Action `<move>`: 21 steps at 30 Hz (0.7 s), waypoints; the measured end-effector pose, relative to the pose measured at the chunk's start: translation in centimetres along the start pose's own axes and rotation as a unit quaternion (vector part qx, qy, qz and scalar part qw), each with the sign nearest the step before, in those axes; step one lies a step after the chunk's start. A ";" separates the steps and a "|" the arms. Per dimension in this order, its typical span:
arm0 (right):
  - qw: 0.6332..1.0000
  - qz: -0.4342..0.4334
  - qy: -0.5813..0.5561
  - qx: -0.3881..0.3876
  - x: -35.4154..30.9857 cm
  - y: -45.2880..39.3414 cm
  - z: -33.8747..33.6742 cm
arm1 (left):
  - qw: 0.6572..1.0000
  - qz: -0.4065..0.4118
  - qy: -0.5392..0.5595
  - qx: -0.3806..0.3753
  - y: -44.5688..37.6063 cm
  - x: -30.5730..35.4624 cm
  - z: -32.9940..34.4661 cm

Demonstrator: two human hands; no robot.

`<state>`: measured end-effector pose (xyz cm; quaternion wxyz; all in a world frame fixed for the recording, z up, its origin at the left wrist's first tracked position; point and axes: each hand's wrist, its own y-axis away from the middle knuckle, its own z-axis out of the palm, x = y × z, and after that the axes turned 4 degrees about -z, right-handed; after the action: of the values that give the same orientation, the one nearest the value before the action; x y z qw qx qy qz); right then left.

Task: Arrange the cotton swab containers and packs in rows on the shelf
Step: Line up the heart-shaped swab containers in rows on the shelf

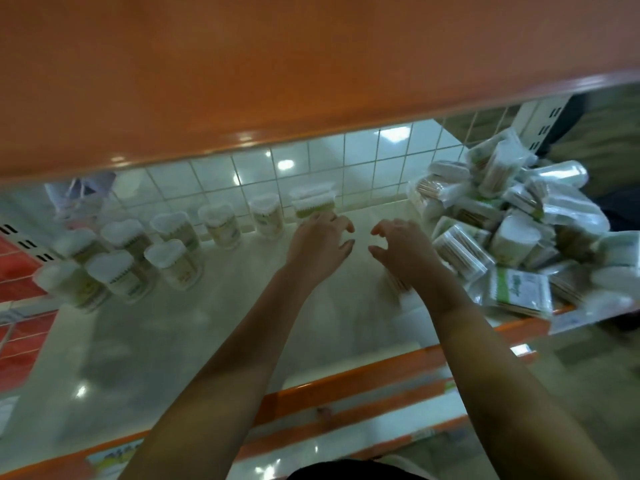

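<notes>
You reach both arms over the shelf (194, 327), a pale glossy board with an orange front edge. Your left hand (320, 242) and your right hand (403, 249) hover close together above the middle of the shelf, with a small gap between them. The fingers of both hands are loosely curled and hold nothing. The fingertips of your left hand are just beside one container (314, 204) that stands at the back of the shelf; I cannot tell if they touch it.

The cotton swab containers (121, 258) stand upright on the left part of the shelf. They make one row along the back, near the mirror wall (360, 161), and some more stand in front of this row at the far left. They have white lids and pale labels, but the picture is blurred and the print is not readable.

The packs (502, 220) lie in a loose heap on the right end of the shelf, one over another, in clear wrapping. One flat pack (523, 289) lies at the front edge of the heap, near the orange edge. Above all, a wide orange board (277, 64) covers the upper part of the view.
</notes>
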<state>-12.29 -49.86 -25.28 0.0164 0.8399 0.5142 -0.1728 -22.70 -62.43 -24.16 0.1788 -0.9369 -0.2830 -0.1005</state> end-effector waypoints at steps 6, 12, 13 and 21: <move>1.000 0.014 0.010 0.019 0.0 2.7 -0.4 | 0.999 0.026 0.016 -0.017 2.0 1.1 1.3; 0.996 0.050 0.054 0.040 -0.4 4.7 0.2 | 0.997 0.033 0.052 -0.037 3.3 1.7 2.1; 0.996 0.053 0.064 0.042 -0.5 5.0 0.4 | 0.997 0.033 0.057 -0.042 3.4 1.8 2.2; 0.983 0.058 0.157 0.075 -2.0 6.0 1.6 | 0.995 0.028 0.068 -0.065 4.0 1.6 2.6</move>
<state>-8.35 -54.75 -27.07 -0.1174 0.8837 0.4467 -0.0752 -18.86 -63.73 -27.23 0.1387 -0.9451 -0.2368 -0.1775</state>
